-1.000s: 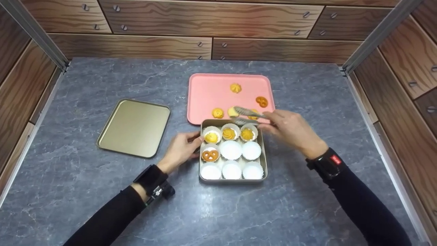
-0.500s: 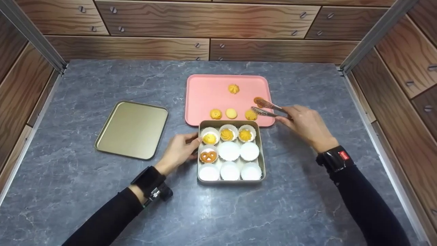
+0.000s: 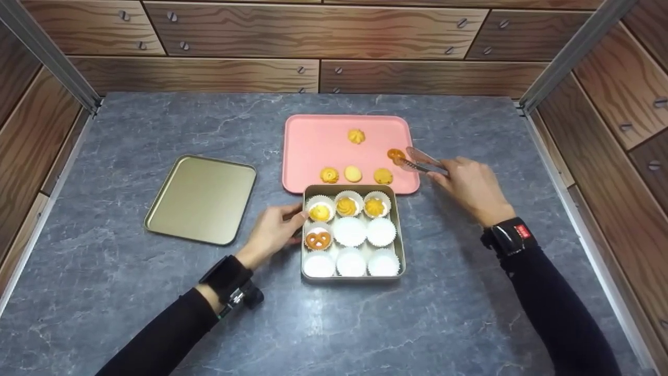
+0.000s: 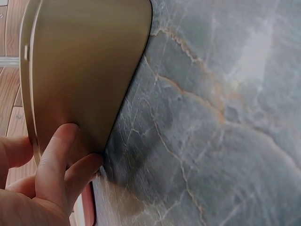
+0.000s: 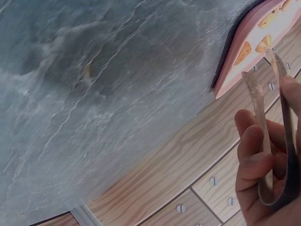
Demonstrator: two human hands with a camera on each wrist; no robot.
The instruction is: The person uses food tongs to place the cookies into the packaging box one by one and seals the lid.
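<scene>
A gold square tin (image 3: 353, 278) holds rows of white paper cups. Three cups at the back carry yellow cookies, and one at the left carries a pretzel (image 3: 318, 239). My left hand (image 3: 274, 227) grips the tin's left wall, thumb at the rim and fingers against the outside (image 4: 56, 165). Metal tongs (image 3: 429, 166) are in my right hand (image 3: 469, 185), their arms spread. Their tips are at a second pretzel (image 3: 395, 154) on the pink tray (image 3: 313, 143), one tip overlapping it. In the right wrist view, fingers wrap the tongs (image 5: 286, 165).
Several cookies share the tray, among them a round pale one (image 3: 353, 174) and a star-shaped one (image 3: 356, 136). A gold lid (image 3: 202, 198) lies on the grey marbled table (image 3: 334, 329) at the left. Wood-patterned panels (image 3: 240, 31) border the table.
My right hand has moved the tongs rightward from over the tray's front cookies to the pretzel at its right side. My left hand has stayed on the tin.
</scene>
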